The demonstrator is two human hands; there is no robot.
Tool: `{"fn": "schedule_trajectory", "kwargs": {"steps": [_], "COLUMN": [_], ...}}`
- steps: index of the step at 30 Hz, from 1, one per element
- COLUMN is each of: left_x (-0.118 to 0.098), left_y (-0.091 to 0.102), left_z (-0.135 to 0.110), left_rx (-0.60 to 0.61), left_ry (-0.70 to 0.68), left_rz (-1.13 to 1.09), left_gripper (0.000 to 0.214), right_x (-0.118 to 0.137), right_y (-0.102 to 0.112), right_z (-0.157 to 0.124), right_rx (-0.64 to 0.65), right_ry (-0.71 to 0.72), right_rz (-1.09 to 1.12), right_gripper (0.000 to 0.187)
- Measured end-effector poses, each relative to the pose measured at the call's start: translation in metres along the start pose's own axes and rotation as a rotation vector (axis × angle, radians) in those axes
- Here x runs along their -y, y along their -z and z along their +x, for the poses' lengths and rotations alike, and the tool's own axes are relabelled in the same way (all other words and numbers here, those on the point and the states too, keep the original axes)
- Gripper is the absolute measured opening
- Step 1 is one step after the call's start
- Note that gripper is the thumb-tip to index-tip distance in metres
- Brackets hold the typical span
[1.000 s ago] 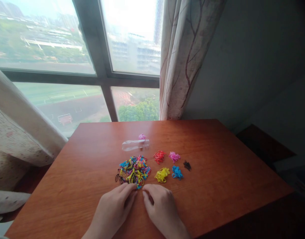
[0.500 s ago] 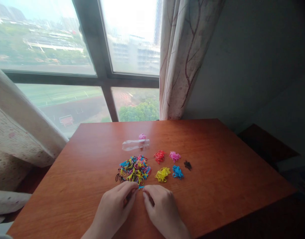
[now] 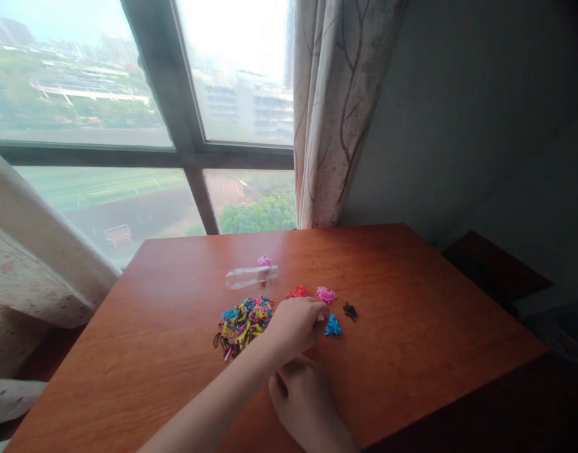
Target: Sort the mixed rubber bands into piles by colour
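Observation:
My left hand (image 3: 298, 324) reaches across to the right, over my right hand, its fingers curled together just left of the small pile of blue rubber bands (image 3: 333, 326). Whatever its fingertips hold, if anything, is hidden. My right hand (image 3: 305, 396) rests low on the table with fingers curled in, partly covered by my left wrist; what it holds cannot be made out. A mixed heap of coloured rubber bands (image 3: 244, 321) lies left of my left hand. Red rubber bands (image 3: 297, 291) show just beyond its knuckles. The yellow pile is hidden under the left hand.
Pink rubber bands (image 3: 326, 294) and a few black ones (image 3: 350, 311) lie at the right. Farther back is a clear plastic bag or tube (image 3: 251, 277) with a pink item (image 3: 265, 260) behind it. The wooden table (image 3: 411, 302) ends below a window with curtains (image 3: 326, 126).
My left hand has moved right and forward, crossing over my right hand toward the blue pile. The blue band seen between both hands is out of sight. The view has shifted slightly.

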State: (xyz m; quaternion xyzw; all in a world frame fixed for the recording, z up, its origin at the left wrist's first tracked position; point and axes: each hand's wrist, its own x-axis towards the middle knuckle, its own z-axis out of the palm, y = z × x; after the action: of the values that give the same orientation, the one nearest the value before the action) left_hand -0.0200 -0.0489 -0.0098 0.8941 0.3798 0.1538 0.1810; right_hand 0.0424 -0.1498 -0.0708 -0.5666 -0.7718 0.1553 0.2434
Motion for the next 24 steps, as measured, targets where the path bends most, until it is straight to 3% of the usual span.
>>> {"fn": "schedule_trajectory", "kwargs": {"steps": [5,10,18,20,24], "left_x": [0.0,0.004,0.036,0.046,0.059], "left_y": [-0.012,0.001,0.042,0.044,0.035], "left_z": [0.015,0.001,-0.077,-0.098,-0.135], "left_rx": [0.028,-0.001,-0.147,-0.209,-0.219], "left_ry": [-0.002,0.014,0.184,0.263,0.318], "left_rz": [-0.003,-0.017,-0.019,-0.019,-0.013], "left_gripper": [0.014,0.012,0.021,0.02,0.02], "right_x": [0.0,0.0,0.001,0.002,0.005], "right_y": [0.001,0.001,0.001,0.001,0.002], "right_z": [-0.002,-0.002,-0.001,-0.001,0.0], "right_rx": [-0.012,-0.011,-0.069,-0.069,-0.055], "right_ry": [0.003,-0.008,0.007,0.007,-0.024], "right_rz": [0.018,0.021,0.083,0.092,0.102], "right_gripper": [0.018,0.016,0.016,0.016,0.018]}}
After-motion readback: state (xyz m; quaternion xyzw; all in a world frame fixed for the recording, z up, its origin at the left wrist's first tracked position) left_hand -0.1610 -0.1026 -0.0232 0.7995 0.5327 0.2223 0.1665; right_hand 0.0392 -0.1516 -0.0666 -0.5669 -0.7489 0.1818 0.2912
